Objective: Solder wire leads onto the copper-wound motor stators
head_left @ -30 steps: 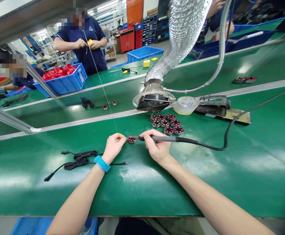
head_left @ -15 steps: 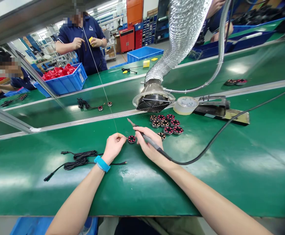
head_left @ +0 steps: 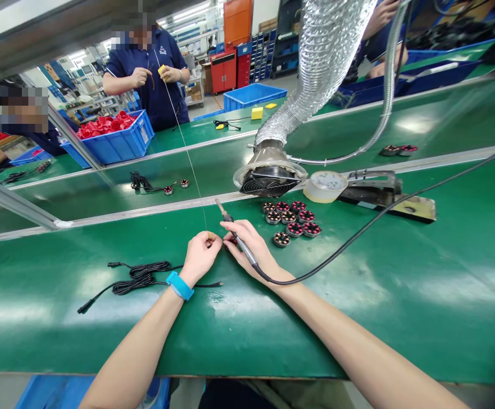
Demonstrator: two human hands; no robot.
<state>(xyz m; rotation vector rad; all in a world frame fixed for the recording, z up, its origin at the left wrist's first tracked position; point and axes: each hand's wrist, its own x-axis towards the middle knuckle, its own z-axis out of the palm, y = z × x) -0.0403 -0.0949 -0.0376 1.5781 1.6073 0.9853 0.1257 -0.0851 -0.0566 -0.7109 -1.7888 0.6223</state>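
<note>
My left hand (head_left: pixel 202 257) rests on the green bench (head_left: pixel 273 318) with its fingers pinched on a thin solder wire (head_left: pixel 188 159) that runs up and away. My right hand (head_left: pixel 251 250) is closed round a soldering iron (head_left: pixel 235 234), whose tip points up and to the left; its black cord (head_left: pixel 358 236) trails off to the right. The fingers of both hands meet over a small round coil part that they mostly hide. Several round coil parts (head_left: pixel 292 218) with red and copper windings lie in a cluster just right of my hands.
A fume extractor fan (head_left: pixel 268 179) on a silver flexible duct (head_left: pixel 319 62) stands behind the parts, beside a roll of tape (head_left: pixel 324 185) in a dispenser. A coiled black cable (head_left: pixel 139 276) lies left of my wrist. Across the belt, people work near a blue bin of red parts (head_left: pixel 113 136).
My right hand swung the soldering iron off the small coil, its tip now raised and pointing away. The fingers of that hand closed in over the coil. Parts on the far belt drifted left.
</note>
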